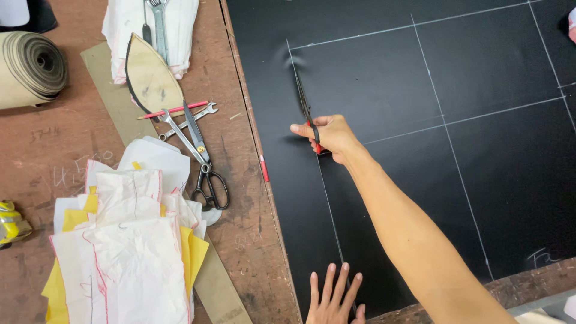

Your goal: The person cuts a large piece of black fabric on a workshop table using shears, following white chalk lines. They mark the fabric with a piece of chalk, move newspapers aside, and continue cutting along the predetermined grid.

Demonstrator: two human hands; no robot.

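Observation:
A large black sheet (390, 78) marked with white chalk lines covers the right part of a brown worktable (54, 144). My right hand (330, 135) grips red-handled scissors (305, 105), whose dark blades point away from me along a chalk line in the sheet. My left hand (335, 294) lies flat with fingers spread on the near edge of the black sheet, beside the same chalk line.
Left of the sheet lie a second pair of metal scissors (201, 156), a wrench (191, 120), a red pencil (174, 110), a pointed pattern piece (150, 75), a stack of white and yellow paper patterns (129, 240), a roll of tan material (30, 69) and a red marker (264, 169).

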